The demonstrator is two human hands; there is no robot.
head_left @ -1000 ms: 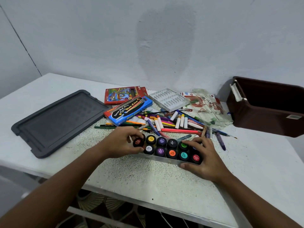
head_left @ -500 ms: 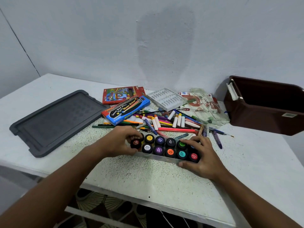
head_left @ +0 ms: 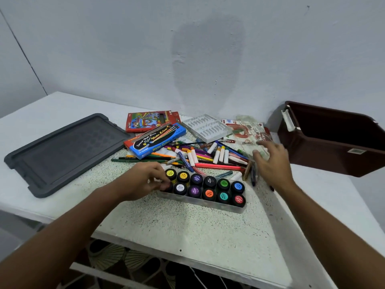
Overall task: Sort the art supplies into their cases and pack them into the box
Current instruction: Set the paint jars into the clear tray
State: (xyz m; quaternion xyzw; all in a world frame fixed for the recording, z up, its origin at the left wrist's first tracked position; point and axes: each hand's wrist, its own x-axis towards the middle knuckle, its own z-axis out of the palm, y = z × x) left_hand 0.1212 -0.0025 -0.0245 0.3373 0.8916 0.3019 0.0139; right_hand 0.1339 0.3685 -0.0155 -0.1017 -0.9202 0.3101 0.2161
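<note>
- The poster-paint case [head_left: 220,207], a clear shallow tray, lay near the front of the table [head_left: 187,232], its long axis running left to right and dipping slightly toward the right end.
- Two rows of paint jars [head_left: 209,193] stood upright in the case, their coloured caps facing up; every slot in view appeared filled.
- The left hand [head_left: 143,180] rested at the left end of the case, fingers curled around the nearest front-row jar, whose cap was hidden under the fingertips.
- The right hand [head_left: 270,163] hovered clear of the case, just beyond its right end, fingers spread and relaxed, holding nothing; motion blur softened its outline.
- The loose pile of pencils, crayons and brushes [head_left: 208,157] lay directly behind the case, most pieces with their long axes roughly left to right.
- The clear plastic pouch [head_left: 248,132] lay just beyond the right hand's fingertips, so the right hand was judged the nearer one for it.
- The blue watercolour box [head_left: 155,140], the red crayon box [head_left: 150,122] and a white moulded insert [head_left: 206,127] sat behind the pile.
- The brown storage box [head_left: 333,138] stood open at the right, well apart from the case; its dark grey lid [head_left: 62,151] lay flat at the left.
- Packing was judged not yet begun.
</note>
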